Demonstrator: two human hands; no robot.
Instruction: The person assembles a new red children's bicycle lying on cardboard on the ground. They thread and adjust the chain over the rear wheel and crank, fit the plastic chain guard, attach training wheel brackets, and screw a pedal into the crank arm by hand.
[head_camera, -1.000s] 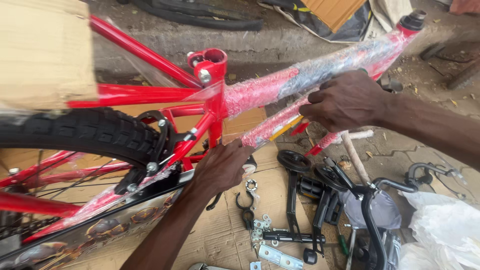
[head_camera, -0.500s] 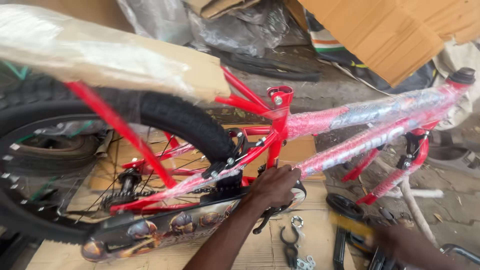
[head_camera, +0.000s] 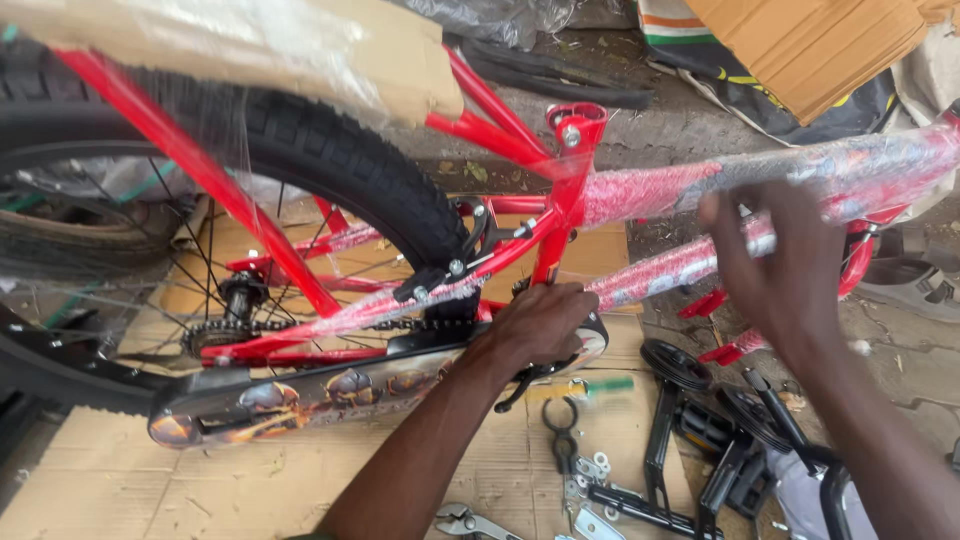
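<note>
Right now my left hand (head_camera: 540, 325) is clenched around the bottom of the red bicycle frame (head_camera: 560, 215), at the spot where the seat tube meets the crank, its fingers curled out of sight under the metal. Just left of that grip runs the chain guard (head_camera: 300, 390), a long picture-printed cover, and above it the chain (head_camera: 300, 325) leads back to the hub of the rear wheel (head_camera: 330, 165) with its black knobbly tyre. Straight up from my left hand the seat tube rises to the open clamp.

My right hand (head_camera: 775, 265) is blurred; it lies across the plastic-wrapped tubes (head_camera: 860, 170) to the right of the left-hand grip, fingers spread over the lower one. I cannot tell whether it is actually closed on the tube or only resting against it.

Below my left wrist, on the flattened cardboard (head_camera: 180, 480), sit a black spanner (head_camera: 560, 430), small metal brackets (head_camera: 590, 470) and pliers (head_camera: 465, 520). Under my right forearm lie black training wheels (head_camera: 675, 365) on their struts.
</note>
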